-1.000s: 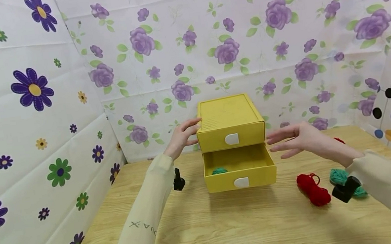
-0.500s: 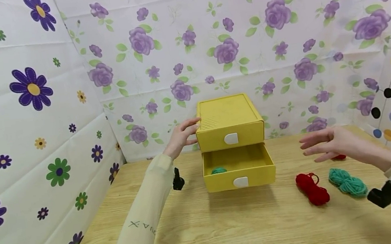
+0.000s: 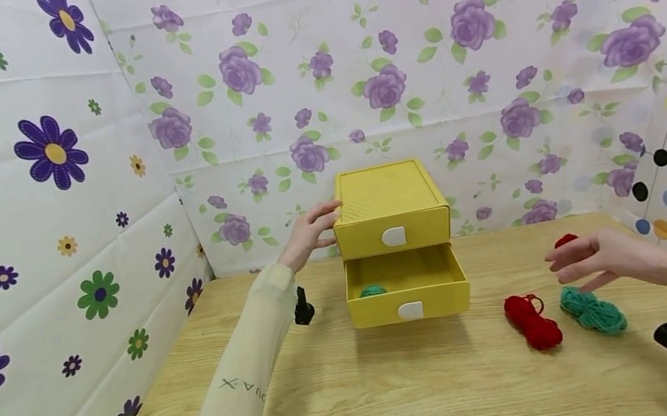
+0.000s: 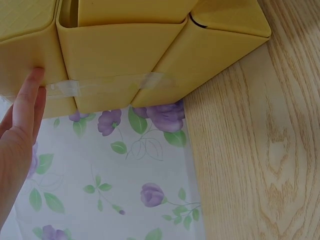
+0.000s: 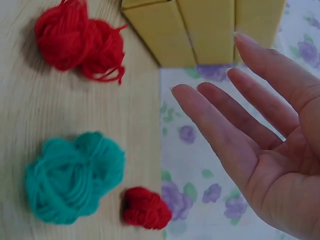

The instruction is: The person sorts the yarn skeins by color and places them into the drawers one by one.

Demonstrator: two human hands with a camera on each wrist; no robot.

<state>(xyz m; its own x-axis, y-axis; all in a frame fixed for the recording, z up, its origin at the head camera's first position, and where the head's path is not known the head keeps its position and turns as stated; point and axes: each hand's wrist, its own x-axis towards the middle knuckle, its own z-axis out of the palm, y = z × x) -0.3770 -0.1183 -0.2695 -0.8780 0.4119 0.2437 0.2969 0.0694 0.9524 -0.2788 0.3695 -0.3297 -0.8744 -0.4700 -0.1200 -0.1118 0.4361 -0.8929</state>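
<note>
My left hand (image 3: 309, 233) touches the left side of a yellow drawer unit (image 3: 389, 188) near its top; in the left wrist view a fingertip (image 4: 36, 75) presses the side panel. The lower drawer (image 3: 376, 311) is pulled out, with a green yarn skein (image 3: 372, 291) at its left inside. My right hand (image 3: 620, 258) hovers over the table's right side, fingers spread and holding nothing. Just below it lies a teal yarn skein (image 3: 593, 310). To that skein's left is a red yarn skein (image 3: 533, 322), and a second red skein (image 3: 566, 240) shows partly behind the hand.
The upper drawer (image 3: 394, 232) with a white handle is closed. A wooden table (image 3: 341, 385) carries everything. A flower-printed sheet (image 3: 305, 67) hangs behind the unit, with patterned sheets on the left and right. Clear tape (image 4: 112, 84) runs across the unit's side.
My right hand has moved right and slightly down, away from the drawer unit to above the teal skein, uncovering that skein. The left hand stays at the unit's side.
</note>
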